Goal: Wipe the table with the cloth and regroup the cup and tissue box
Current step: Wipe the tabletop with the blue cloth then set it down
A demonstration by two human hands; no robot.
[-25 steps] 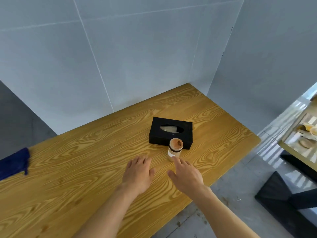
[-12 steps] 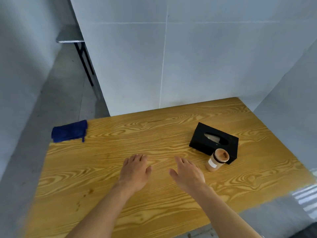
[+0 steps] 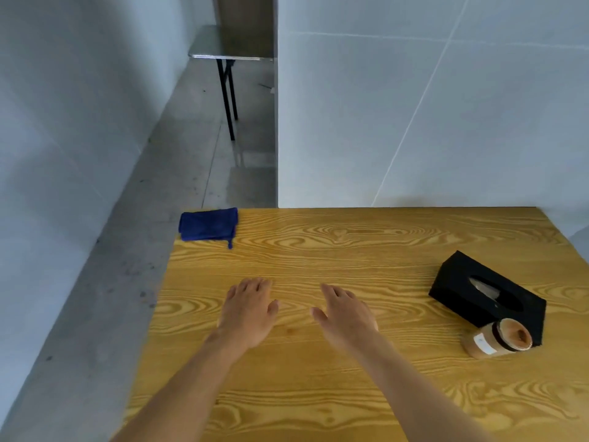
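Both bare hands reach forward over the wooden surface (image 3: 366,256) in the lower middle of the frame; the left hand (image 3: 247,311) is palm down with fingers together and extended, its grip wide and holding nothing; the right hand (image 3: 345,314), just beside it to the right, is likewise palm down, fingers loosely spread, grip wide and empty; whether the palms press on the wood or hover just over it cannot be told. The blue cloth (image 3: 208,224) lies folded at the far left corner of the surface, in the middle left of the frame, well apart from both hands, a small tag trailing from its right edge. The black tissue box (image 3: 484,293) sits at the right edge of the frame, turned at an angle, a pale tissue showing in its oval slot; the cup (image 3: 495,341), tan with a dark band and a white label, stands just below the box's near corner, touching or almost touching it. A grey floor and a dark-legged folding table (image 3: 231,46) fill the upper left beyond the white panels.
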